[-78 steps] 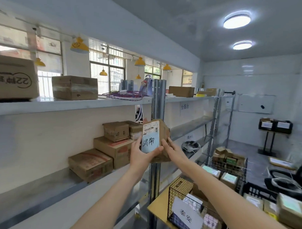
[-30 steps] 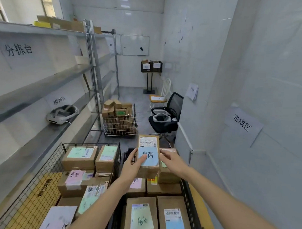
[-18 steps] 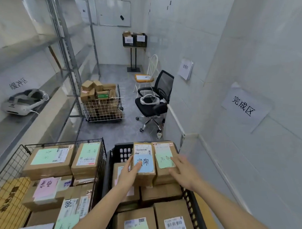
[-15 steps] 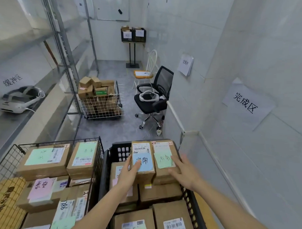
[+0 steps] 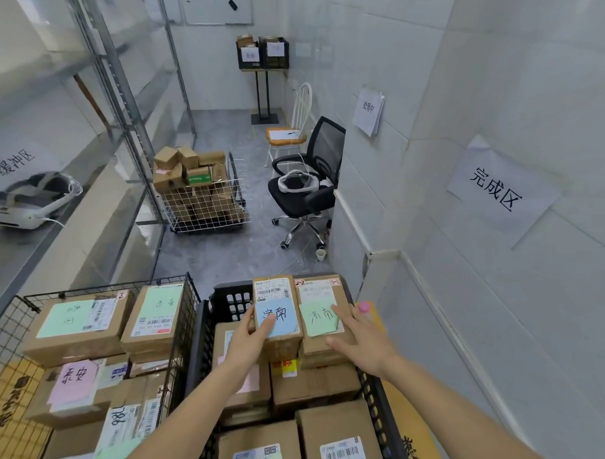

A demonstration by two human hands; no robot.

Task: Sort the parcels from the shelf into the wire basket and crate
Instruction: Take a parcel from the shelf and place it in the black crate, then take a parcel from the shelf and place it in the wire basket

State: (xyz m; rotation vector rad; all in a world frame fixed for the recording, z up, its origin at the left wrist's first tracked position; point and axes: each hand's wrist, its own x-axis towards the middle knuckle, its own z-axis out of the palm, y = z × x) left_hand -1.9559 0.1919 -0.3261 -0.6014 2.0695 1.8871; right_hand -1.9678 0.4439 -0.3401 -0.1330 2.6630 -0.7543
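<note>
A small cardboard parcel with a blue handwritten note sits at the far end of the black plastic crate, on top of other boxes. My left hand holds it, thumb on the blue note and fingers down its left side. My right hand lies open with spread fingers on the neighbouring parcel with a green note, which touches the first one. The black wire basket stands to the left of the crate and holds several parcels with green and pink notes.
A metal shelf upright and shelf boards run along the left, with a white headset on one. Further on stand a white wire cart of boxes and a black office chair. A white wall is close on the right.
Both hands carried the blue-note parcel from the shelf down into the crate, beside the green-note parcel. My right hand let go of it and now rests on the neighbour.
</note>
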